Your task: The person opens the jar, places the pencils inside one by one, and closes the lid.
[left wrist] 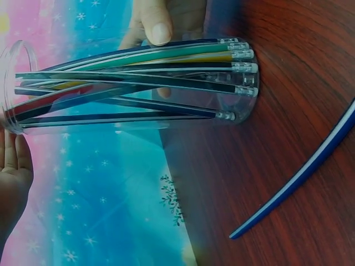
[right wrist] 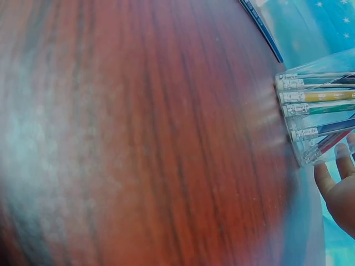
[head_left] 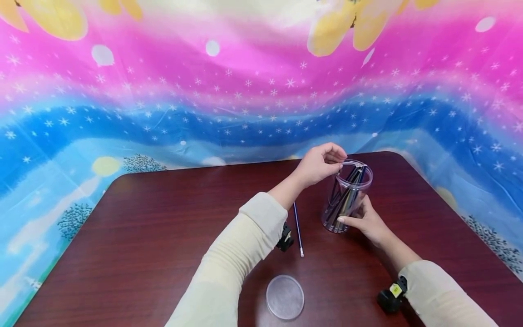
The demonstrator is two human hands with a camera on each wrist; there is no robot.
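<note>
A clear plastic jar point(head_left: 333, 211) stands upright on the dark table, holding several pencils point(head_left: 352, 193) with their eraser ends down. My right hand point(head_left: 369, 222) grips the jar low on its right side, the thumb across the front; its other fingers are partly hidden behind the jar. At the jar's rim is my left hand point(head_left: 320, 165), thumb by the rim and fingers loosely bent above it. In the left wrist view, the fingers point(left wrist: 10, 155) of that hand lie beside the jar's mouth. I cannot tell whether they touch it. Nothing shows in their grasp.
A single blue-and-white pencil point(head_left: 298, 229) lies on the table left of the jar. Closer to me is a round clear lid point(head_left: 285, 297). The reddish-brown table point(head_left: 163, 236) ends at a printed cloth backdrop point(head_left: 245, 104) behind and at both sides.
</note>
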